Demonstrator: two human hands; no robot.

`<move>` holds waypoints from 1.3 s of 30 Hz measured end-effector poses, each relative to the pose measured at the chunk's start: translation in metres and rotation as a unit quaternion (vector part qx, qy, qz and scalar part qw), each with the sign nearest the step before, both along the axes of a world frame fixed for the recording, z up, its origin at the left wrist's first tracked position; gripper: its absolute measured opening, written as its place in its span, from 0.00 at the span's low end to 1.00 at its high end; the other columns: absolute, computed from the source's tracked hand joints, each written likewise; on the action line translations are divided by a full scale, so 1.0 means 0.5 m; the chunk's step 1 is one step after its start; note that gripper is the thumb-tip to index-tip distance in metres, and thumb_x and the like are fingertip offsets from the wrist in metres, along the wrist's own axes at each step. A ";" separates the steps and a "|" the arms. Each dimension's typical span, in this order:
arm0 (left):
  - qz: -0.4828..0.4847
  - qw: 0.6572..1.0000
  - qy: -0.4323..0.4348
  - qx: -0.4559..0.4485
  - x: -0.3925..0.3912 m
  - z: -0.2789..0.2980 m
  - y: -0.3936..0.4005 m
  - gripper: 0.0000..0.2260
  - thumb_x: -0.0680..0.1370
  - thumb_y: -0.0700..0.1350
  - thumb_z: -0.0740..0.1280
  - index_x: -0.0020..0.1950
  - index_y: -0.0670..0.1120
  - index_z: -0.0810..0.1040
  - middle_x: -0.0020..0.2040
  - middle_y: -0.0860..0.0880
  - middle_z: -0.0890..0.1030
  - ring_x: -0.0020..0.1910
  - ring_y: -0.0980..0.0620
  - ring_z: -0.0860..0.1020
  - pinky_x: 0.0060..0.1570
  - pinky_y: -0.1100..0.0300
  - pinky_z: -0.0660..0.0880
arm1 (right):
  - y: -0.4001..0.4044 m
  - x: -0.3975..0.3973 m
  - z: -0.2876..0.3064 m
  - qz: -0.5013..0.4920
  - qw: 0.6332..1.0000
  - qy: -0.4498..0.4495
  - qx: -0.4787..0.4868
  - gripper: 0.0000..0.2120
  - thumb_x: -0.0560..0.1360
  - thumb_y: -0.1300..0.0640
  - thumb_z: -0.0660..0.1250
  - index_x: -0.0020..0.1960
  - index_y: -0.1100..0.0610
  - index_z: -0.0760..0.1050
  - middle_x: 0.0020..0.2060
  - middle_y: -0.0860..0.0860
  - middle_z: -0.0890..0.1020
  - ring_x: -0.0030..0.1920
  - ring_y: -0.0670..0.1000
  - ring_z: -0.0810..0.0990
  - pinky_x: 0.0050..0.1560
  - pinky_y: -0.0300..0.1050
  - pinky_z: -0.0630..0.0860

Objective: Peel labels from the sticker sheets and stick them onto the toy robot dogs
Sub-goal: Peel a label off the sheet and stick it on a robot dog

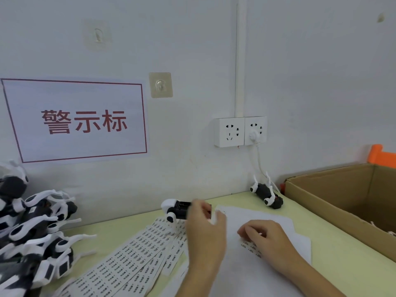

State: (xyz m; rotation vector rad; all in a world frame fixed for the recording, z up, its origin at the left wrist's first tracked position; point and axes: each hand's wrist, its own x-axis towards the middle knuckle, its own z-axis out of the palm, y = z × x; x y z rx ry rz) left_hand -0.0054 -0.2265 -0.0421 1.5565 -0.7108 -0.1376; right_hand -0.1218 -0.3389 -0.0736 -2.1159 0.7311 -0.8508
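Note:
My left hand (205, 224) grips a black-and-white toy robot dog (177, 209) at mid-table, holding it above the fanned-out sticker sheets (132, 254). My right hand (265, 236) rests with curled fingers on a mostly white sheet (267, 217) that still has a few labels (250, 247) by the fingertips. Whether a label is pinched in those fingers is hidden. Another toy robot dog (267, 194) lies on its back near the wall. A pile of toy robot dogs (32, 232) fills the left side.
An open cardboard box (334, 189) stands at the right, with an orange plastic part (379, 155) behind it. Wall sockets (240, 131) with a plugged white cable are above the table's far edge. A red-framed sign (77, 121) hangs on the wall.

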 end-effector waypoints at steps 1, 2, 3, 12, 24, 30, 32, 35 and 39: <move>-0.073 0.994 -0.060 0.062 -0.009 -0.014 -0.005 0.05 0.77 0.44 0.68 0.47 0.51 0.73 0.45 0.51 0.77 0.41 0.55 0.74 0.38 0.68 0.71 | 0.000 0.000 0.000 0.004 1.000 0.000 -0.008 0.18 0.78 0.66 0.63 0.37 0.52 0.84 0.37 0.43 0.85 0.41 0.43 0.82 0.44 0.36 0.76; -0.133 0.973 -0.126 0.139 -0.016 -0.033 -0.010 0.04 0.77 0.47 0.67 0.50 0.52 0.74 0.49 0.52 0.76 0.46 0.55 0.74 0.43 0.67 0.71 | -0.001 0.000 0.000 0.009 1.000 -0.003 -0.014 0.18 0.78 0.67 0.63 0.37 0.52 0.84 0.37 0.43 0.85 0.41 0.43 0.82 0.45 0.38 0.76; -0.169 0.940 -0.205 0.214 -0.020 -0.054 -0.014 0.08 0.78 0.50 0.66 0.55 0.53 0.74 0.54 0.53 0.75 0.53 0.55 0.73 0.52 0.63 0.71 | -0.002 0.000 0.000 0.013 1.000 -0.009 -0.014 0.18 0.78 0.68 0.63 0.38 0.52 0.84 0.38 0.44 0.85 0.41 0.45 0.82 0.45 0.40 0.77; -0.153 0.864 -0.353 0.325 -0.018 -0.102 -0.025 0.30 0.77 0.67 0.60 0.73 0.52 0.65 0.71 0.55 0.67 0.72 0.53 0.61 0.70 0.54 0.55 | -0.050 -0.017 0.016 -0.098 0.910 -0.233 0.329 0.11 0.80 0.65 0.61 0.49 0.65 0.82 0.44 0.61 0.82 0.40 0.58 0.85 0.40 0.45 0.77; -0.142 0.863 -0.337 0.348 -0.013 -0.087 -0.024 0.24 0.80 0.63 0.59 0.70 0.50 0.67 0.70 0.54 0.70 0.70 0.52 0.64 0.69 0.54 0.58 | -0.048 -0.067 0.106 -0.034 0.931 0.357 0.065 0.09 0.74 0.48 0.71 0.47 0.53 0.83 0.33 0.46 0.85 0.31 0.43 0.82 0.38 0.34 0.73; -0.147 0.862 -0.311 0.371 -0.019 -0.062 -0.021 0.21 0.80 0.60 0.60 0.69 0.51 0.66 0.66 0.52 0.72 0.67 0.49 0.69 0.65 0.53 0.64 | -0.037 -0.073 0.111 0.011 0.936 0.332 0.114 0.20 0.73 0.55 0.73 0.23 0.51 0.74 0.23 0.41 0.73 0.25 0.41 0.71 0.30 0.32 0.66; -0.160 0.876 -0.277 0.360 -0.017 -0.042 -0.020 0.21 0.80 0.57 0.62 0.69 0.51 0.65 0.65 0.52 0.72 0.64 0.49 0.72 0.60 0.53 0.69 | -0.033 -0.075 0.119 0.020 0.945 0.302 0.128 0.17 0.74 0.56 0.72 0.27 0.51 0.77 0.27 0.42 0.77 0.28 0.42 0.74 0.34 0.34 0.70; -0.181 0.888 -0.252 0.340 -0.008 0.001 -0.015 0.23 0.80 0.53 0.65 0.72 0.51 0.63 0.66 0.51 0.72 0.62 0.48 0.74 0.59 0.53 0.74 | -0.027 -0.080 0.145 0.026 0.960 0.243 0.133 0.10 0.76 0.55 0.72 0.36 0.53 0.83 0.33 0.48 0.82 0.34 0.47 0.79 0.39 0.40 0.75; -0.136 0.907 -0.296 0.268 -0.011 0.074 0.002 0.20 0.79 0.52 0.66 0.69 0.54 0.66 0.65 0.54 0.70 0.62 0.50 0.72 0.58 0.54 0.73 | -0.014 -0.089 0.191 0.058 0.975 0.159 0.142 0.07 0.77 0.58 0.71 0.41 0.53 0.86 0.40 0.50 0.86 0.39 0.47 0.84 0.40 0.38 0.77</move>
